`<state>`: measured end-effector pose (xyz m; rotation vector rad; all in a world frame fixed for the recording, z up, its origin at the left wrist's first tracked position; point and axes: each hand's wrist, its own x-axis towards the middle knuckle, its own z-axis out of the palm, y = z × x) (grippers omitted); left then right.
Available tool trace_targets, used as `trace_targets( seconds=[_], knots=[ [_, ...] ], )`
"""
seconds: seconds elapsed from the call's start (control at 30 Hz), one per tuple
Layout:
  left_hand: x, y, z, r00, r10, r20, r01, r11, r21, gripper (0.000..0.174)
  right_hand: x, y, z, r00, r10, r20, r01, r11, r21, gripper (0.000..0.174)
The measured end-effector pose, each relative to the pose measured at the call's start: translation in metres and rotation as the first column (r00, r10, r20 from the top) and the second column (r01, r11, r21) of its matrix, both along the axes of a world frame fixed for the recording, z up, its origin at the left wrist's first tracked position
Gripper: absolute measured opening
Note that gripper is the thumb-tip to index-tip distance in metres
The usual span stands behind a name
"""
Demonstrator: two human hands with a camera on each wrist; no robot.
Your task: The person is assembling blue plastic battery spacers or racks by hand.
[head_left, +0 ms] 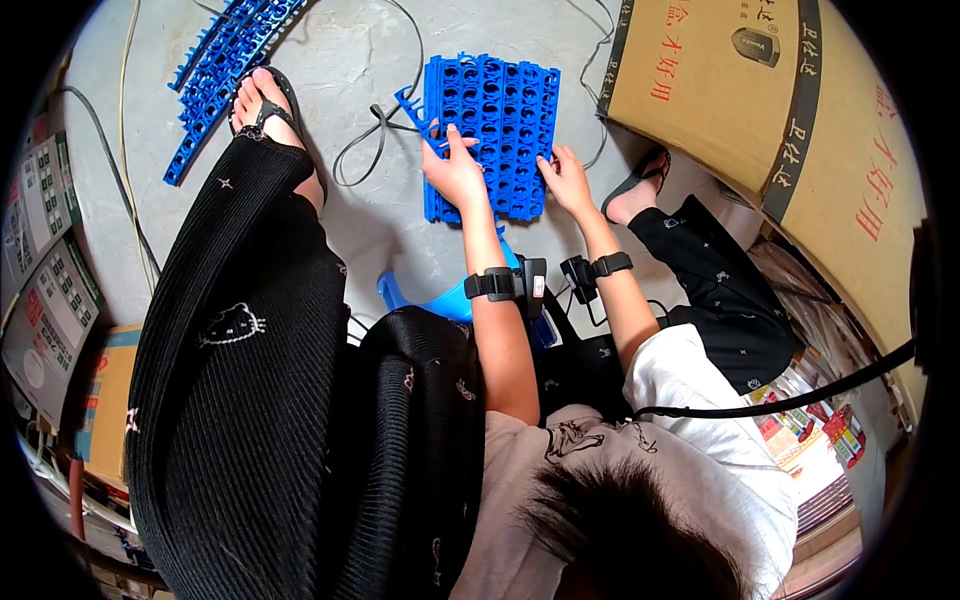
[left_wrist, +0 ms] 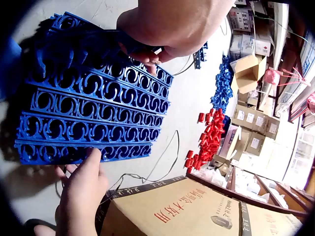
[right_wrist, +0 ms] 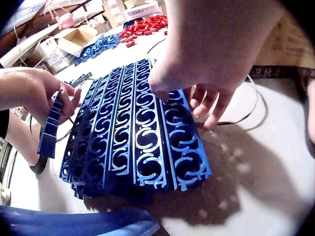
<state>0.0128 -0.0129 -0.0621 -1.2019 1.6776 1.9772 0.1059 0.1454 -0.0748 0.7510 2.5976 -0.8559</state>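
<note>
A block of blue plastic strips (head_left: 490,120), rows of curved ring-shaped slots side by side, lies in front of the person. At its left side the left hand (head_left: 457,175) holds a single blue strip (right_wrist: 50,128), which sticks out at a slant past the fingers. The right hand (head_left: 565,180) grips the block's right edge, thumb (left_wrist: 93,156) on the outermost row and the other fingers down along the side. In the right wrist view the strip in the left hand stands apart from the block's near end.
More blue strips (head_left: 215,95) lie on the floor by the left foot. A large cardboard box (head_left: 700,90) stands at the right. Thin cables (head_left: 385,120) cross the floor. Piles of red pieces (left_wrist: 209,137) and blue pieces (left_wrist: 223,86) lie farther off, near open boxes (left_wrist: 250,73).
</note>
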Motion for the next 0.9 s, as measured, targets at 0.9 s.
trace_targets(
  seconds=[0.9],
  knots=[
    [0.008, -0.007, 0.008, 0.923, -0.346, 0.169, 0.373, 0.695, -0.615, 0.043, -0.004, -0.02, 0.017, 0.997, 0.082, 0.005, -0.082, 0.992, 0.095, 0.034]
  ],
)
